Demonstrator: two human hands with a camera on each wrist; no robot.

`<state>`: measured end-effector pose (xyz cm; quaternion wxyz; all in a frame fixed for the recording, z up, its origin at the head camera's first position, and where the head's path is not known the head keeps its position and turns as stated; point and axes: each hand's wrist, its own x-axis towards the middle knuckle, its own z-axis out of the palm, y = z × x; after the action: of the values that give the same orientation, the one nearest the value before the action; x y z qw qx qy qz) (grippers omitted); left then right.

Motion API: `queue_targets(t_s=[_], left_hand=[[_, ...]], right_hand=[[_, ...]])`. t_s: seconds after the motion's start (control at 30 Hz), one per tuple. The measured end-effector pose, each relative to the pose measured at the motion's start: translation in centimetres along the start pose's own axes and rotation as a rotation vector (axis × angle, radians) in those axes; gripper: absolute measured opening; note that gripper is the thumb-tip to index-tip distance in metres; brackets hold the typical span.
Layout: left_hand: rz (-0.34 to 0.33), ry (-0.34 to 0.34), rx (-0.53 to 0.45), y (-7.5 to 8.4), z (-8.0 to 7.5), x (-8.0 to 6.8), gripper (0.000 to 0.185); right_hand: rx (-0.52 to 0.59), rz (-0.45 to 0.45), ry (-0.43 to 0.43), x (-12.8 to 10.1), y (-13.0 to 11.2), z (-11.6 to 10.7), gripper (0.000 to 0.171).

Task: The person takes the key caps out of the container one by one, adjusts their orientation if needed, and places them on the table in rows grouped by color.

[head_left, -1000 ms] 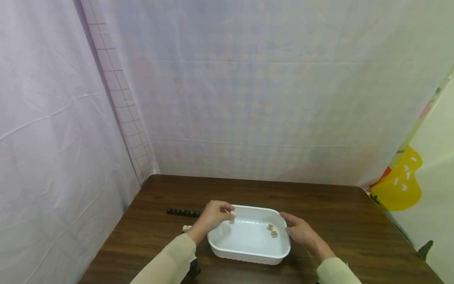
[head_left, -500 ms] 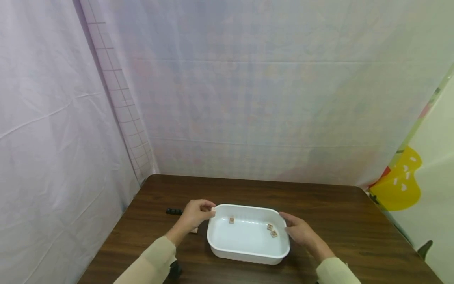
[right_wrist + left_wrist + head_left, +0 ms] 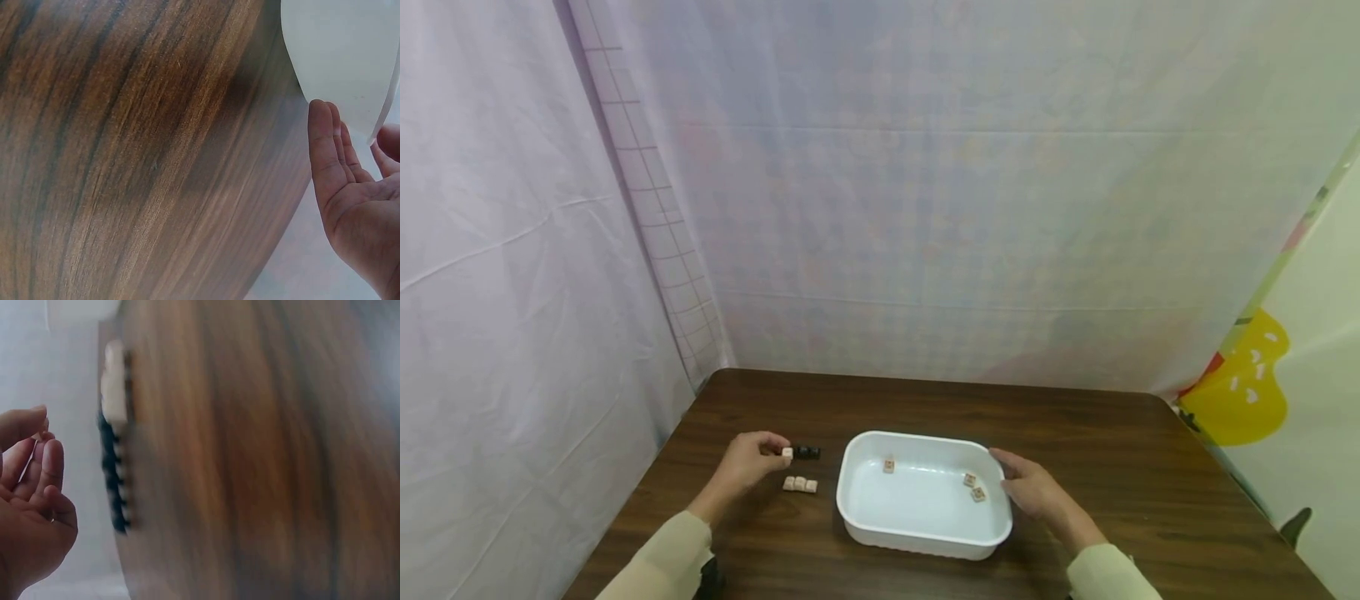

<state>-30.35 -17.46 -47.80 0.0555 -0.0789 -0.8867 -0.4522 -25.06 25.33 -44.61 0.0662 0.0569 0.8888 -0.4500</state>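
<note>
My left hand [image 3: 747,461] pinches a small pale keycap [image 3: 787,452] between thumb and fingertips, close to the left end of a row of black keycaps [image 3: 807,452]. In the left wrist view the left hand [image 3: 37,494] hovers beside that row, and the keycap is mostly hidden by the fingers. Nearer the body lies a short row of three cream keycaps [image 3: 801,484]. My right hand [image 3: 1037,490] grips the right rim of a white plastic tray [image 3: 925,546], thumb at the rim and fingers along the outer wall. Inside the tray lie three loose keycaps, one being a left-hand keycap [image 3: 889,467].
The brown wood-grain table [image 3: 1075,425] carries everything. White curtains [image 3: 925,208] hang behind it and along the left side. A yellow-printed cloth [image 3: 1240,383] hangs at the right.
My left hand has left the tray, where a keycap now lies at its left, and moved left to the black row with another pale keycap. The right hand stays at the tray.
</note>
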Motion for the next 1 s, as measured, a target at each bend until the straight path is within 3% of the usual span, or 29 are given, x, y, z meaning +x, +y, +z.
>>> queue_targets(t_s=[0.17, 0.33, 1.0], left_hand=[[-0.021, -0.055, 0.042, -1.7, -1.2, -0.3, 0.016], [0.006, -0.107, 0.069, -2.5, -1.3, -0.6, 0.017], [0.074, -0.149, 0.022, -3.1, 0.0, -1.0, 0.023]], right_hand=[[-0.036, -0.003, 0.001, 0.1, 0.1, -0.1, 0.058], [-0.043, -0.001, -0.003, 0.1, 0.2, -0.1, 0.058], [-0.019, -0.017, 0.004, 0.1, 0.3, 0.1, 0.058]])
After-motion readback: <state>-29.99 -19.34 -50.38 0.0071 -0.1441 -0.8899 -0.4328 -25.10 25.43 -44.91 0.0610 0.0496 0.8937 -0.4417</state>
